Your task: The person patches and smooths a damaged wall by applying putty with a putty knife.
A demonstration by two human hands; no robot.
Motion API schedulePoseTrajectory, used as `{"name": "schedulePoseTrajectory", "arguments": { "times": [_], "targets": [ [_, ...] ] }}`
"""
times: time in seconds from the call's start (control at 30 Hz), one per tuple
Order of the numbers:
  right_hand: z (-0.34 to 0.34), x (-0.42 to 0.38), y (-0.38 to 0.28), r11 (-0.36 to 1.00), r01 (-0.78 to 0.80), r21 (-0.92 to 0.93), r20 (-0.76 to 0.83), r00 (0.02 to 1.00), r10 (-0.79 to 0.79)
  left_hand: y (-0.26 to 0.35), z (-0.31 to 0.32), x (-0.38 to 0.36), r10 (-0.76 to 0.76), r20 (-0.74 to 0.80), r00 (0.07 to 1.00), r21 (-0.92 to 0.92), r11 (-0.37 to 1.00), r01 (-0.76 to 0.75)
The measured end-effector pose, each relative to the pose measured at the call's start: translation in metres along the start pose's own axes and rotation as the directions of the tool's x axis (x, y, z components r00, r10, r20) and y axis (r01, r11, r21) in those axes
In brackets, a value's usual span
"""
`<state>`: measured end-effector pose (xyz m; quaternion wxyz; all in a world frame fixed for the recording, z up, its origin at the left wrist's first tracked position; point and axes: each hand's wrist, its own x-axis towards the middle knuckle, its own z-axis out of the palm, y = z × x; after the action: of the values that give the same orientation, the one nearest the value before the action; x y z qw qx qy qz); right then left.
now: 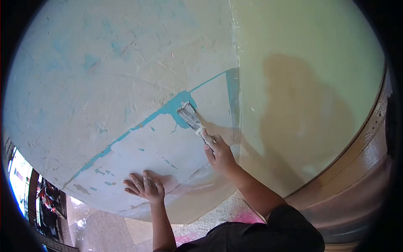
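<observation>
My right hand (217, 152) is closed round the handle of a putty knife (191, 117). White putty clings to its broad metal blade, which lies against or very near a bare turquoise patch (178, 106) on the wall. From that patch a turquoise strip runs down to the left and a thin line runs up to the right. With fingers spread, my left hand (145, 187) rests on the lower part of the white-coated wall (126, 63). Whitish smears show on the fingers of both hands.
A pale green wall (310, 38) meets the white one at a corner, with a shadow on it. Brown wooden boards (348, 185) stand at right. Below lie floor tiles (105, 231) and a white-dusted sheet (214, 216). A bright opening (19, 176) shows at far left.
</observation>
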<state>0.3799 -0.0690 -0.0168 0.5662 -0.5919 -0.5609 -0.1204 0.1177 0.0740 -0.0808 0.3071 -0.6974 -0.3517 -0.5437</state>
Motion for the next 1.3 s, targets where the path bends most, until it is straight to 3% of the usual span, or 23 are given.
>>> {"name": "schedulePoseTrajectory", "arguments": {
  "times": [0.13, 0.2, 0.3, 0.33, 0.37, 0.43, 0.5, 0.6, 0.77, 0.83, 0.9, 1.03, 1.23, 1.3],
  "targets": [
    [-0.007, -0.023, 0.021, 0.999, -0.034, -0.028, 0.051, 0.998, 0.036, 0.003, -0.002, -0.004, 0.002, 0.022, 1.0, -0.02, 1.0, -0.001],
    [-0.015, -0.034, 0.034, 0.996, 0.039, 0.075, -0.092, 0.995, -0.032, 0.008, -0.001, -0.005, -0.025, 0.048, 0.999, -0.026, 0.999, 0.026],
    [-0.038, -0.036, 0.043, 0.999, 0.019, -0.032, -0.222, 0.975, -0.025, 0.015, 0.002, -0.01, -0.033, 0.052, 0.998, -0.06, 0.998, 0.036],
    [-0.043, -0.037, 0.047, 0.995, -0.099, 0.01, -0.224, 0.97, 0.099, 0.018, 0.001, -0.011, -0.031, 0.055, 0.998, -0.064, 0.997, 0.034],
    [-0.049, -0.035, 0.052, 0.995, -0.102, 0.007, -0.227, 0.969, 0.101, 0.023, 0.002, -0.011, -0.044, 0.069, 0.997, -0.052, 0.997, 0.048],
    [-0.06, -0.02, 0.06, 0.999, -0.047, -0.024, -0.343, 0.939, 0.036, 0.03, 0.004, -0.012, -0.054, 0.078, 0.995, -0.046, 0.997, 0.058],
    [-0.072, -0.004, 0.056, 0.997, -0.072, -0.011, -0.348, 0.935, 0.064, 0.037, 0.006, -0.015, -0.069, 0.099, 0.993, -0.065, 0.995, 0.075],
    [-0.084, 0.021, 0.047, 0.997, -0.008, -0.077, -0.408, 0.913, -0.024, 0.045, 0.008, -0.017, -0.057, 0.112, 0.992, -0.089, 0.994, 0.067],
    [-0.051, -0.009, 0.088, 0.983, -0.166, -0.074, -0.265, 0.954, 0.141, 0.055, 0.014, -0.023, -0.081, 0.142, 0.986, -0.081, 0.992, 0.094],
    [-0.038, -0.045, 0.114, 0.929, -0.187, -0.32, -0.208, 0.97, 0.124, 0.058, 0.018, -0.027, -0.081, 0.151, 0.985, -0.064, 0.994, 0.091],
    [-0.02, -0.094, 0.143, 0.912, -0.284, -0.294, -0.166, 0.955, 0.244, 0.06, 0.021, -0.033, -0.034, 0.152, 0.988, -0.078, 0.996, 0.046],
    [-0.028, -0.129, 0.143, 0.959, -0.246, -0.142, -0.155, 0.962, 0.224, 0.065, 0.025, -0.041, -0.023, 0.162, 0.987, -0.046, 0.998, 0.031],
    [-0.047, -0.066, 0.119, 0.973, -0.159, -0.17, -0.185, 0.974, 0.127, 0.065, 0.03, -0.04, 0.002, 0.102, 0.995, -0.014, 1.0, -0.001],
    [-0.051, -0.05, 0.106, 0.988, -0.136, -0.072, -0.222, 0.968, 0.117, 0.065, 0.029, -0.039, 0.047, 0.085, 0.995, 0.001, 0.999, -0.048]
  ]
}}
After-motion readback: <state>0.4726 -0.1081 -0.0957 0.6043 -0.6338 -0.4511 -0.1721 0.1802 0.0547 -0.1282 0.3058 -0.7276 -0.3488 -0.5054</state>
